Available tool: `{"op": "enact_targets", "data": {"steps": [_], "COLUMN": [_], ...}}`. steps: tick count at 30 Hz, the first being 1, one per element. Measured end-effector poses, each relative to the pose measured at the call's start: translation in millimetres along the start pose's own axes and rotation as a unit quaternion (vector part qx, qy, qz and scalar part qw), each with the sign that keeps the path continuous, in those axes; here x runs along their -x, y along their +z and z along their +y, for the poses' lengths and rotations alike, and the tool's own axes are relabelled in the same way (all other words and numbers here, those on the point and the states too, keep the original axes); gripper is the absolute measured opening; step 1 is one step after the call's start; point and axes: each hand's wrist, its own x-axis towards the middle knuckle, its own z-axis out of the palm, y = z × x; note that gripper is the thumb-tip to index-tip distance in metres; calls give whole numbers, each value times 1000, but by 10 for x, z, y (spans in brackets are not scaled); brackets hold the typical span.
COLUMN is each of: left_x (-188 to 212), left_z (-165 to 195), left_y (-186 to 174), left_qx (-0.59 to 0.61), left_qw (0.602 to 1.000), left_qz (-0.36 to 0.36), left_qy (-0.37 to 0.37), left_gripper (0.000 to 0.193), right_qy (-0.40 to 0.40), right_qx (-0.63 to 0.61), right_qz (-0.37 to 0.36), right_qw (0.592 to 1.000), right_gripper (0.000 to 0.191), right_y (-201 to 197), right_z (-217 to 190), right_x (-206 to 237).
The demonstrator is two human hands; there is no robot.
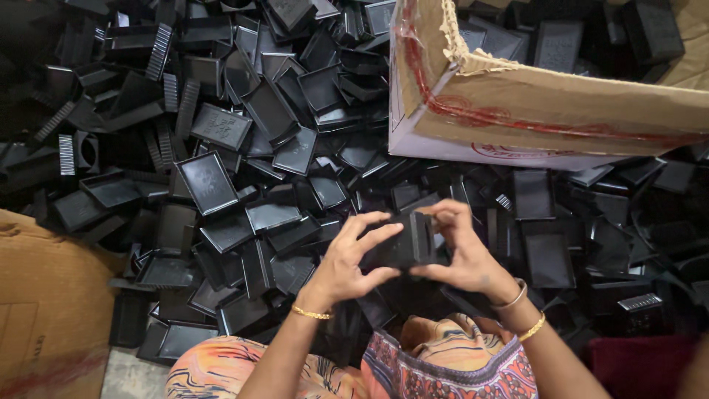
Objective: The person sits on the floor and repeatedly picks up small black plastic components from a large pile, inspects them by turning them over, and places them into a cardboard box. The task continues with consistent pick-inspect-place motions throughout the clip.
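Both of my hands hold one black plastic box-shaped part (405, 240) above a big heap of the same black parts (221, 170). My left hand (349, 258) grips its left side with thumb below and fingers spread on top. My right hand (461, 247) clasps its right side, fingers curled over the top edge. Gold bangles sit on both wrists. My knees in patterned orange cloth (436, 362) show below the hands.
A torn cardboard box (517, 103) with more black parts inside stands at the upper right. A brown sack or carton (44, 303) lies at the lower left. A dark red cloth (635, 366) sits at the lower right. Black parts cover the floor all around.
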Motion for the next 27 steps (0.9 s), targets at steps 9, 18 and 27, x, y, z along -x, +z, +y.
{"op": "enact_targets", "data": {"steps": [9, 18, 27], "left_x": [29, -13, 9], "left_z": [7, 144, -193], "left_y": [101, 256, 324], "left_qx": [138, 20, 133], "left_qw": [983, 994, 972], "left_qz": [-41, 99, 165], "left_qy": [-116, -30, -98], "left_gripper": [70, 63, 50], "right_qy": [51, 144, -171], "right_qx": [-153, -237, 465], "right_qz": [145, 219, 282], "right_qw": [976, 936, 822], "right_gripper": [108, 69, 5], "right_y": [92, 115, -818], "right_z": [409, 172, -1253], "right_x": [187, -16, -415]}}
